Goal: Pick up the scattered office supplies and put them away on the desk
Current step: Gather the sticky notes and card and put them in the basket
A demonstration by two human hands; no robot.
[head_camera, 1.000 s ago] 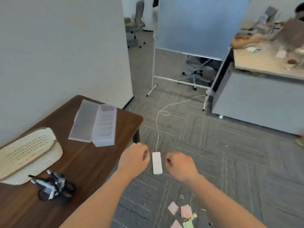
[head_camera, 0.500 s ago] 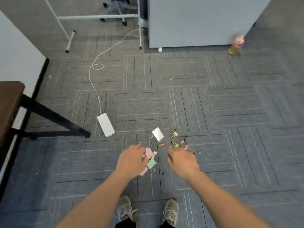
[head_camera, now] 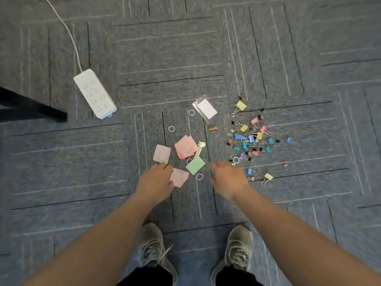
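Place: an office
Floor: grey carpet tiles (head_camera: 185,48); a white power strip (head_camera: 95,93) with cord
Supplies: binder clips (head_camera: 250,139); sticky notes (head_camera: 185,149); both scattered

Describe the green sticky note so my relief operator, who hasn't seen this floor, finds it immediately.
Start at the white power strip on the carpet, then look right and nearer the shoes to the loose cluster of paper squares. The green sticky note lies at that cluster's near right edge, between the two hands. It is the only green square; the others are pink.
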